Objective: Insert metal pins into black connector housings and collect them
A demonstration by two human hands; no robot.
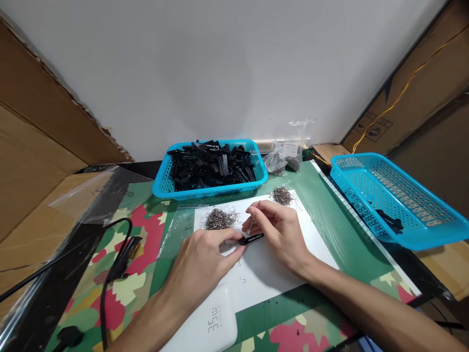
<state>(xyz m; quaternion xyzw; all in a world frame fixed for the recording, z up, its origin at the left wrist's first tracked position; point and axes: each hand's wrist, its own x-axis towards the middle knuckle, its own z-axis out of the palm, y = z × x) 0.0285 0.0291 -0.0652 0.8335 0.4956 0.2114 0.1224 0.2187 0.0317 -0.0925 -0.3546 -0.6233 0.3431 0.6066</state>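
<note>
Between its thumb and fingertips my left hand (205, 256) grips a narrow black plastic piece (253, 238) low over a white sheet of paper (273, 266). My right hand (286, 234) is closed around a thin rod-like tool (250, 227), which points down at the black piece; its exact kind is too small to tell. Just behind my left fingers lies a heap of small bent metal wires (221, 219). Farther back on the paper is a second, smaller heap of metal bits (282, 195). A few loose wires (242, 280) lie near my left hand.
A blue basket (210, 193) full of black plastic pieces stands at the back. Another blue basket (436, 240) on the right holds a few black pieces (390, 222). Clear bags (293, 159), a white power bank (218, 320) and a black cable (103, 303) are around.
</note>
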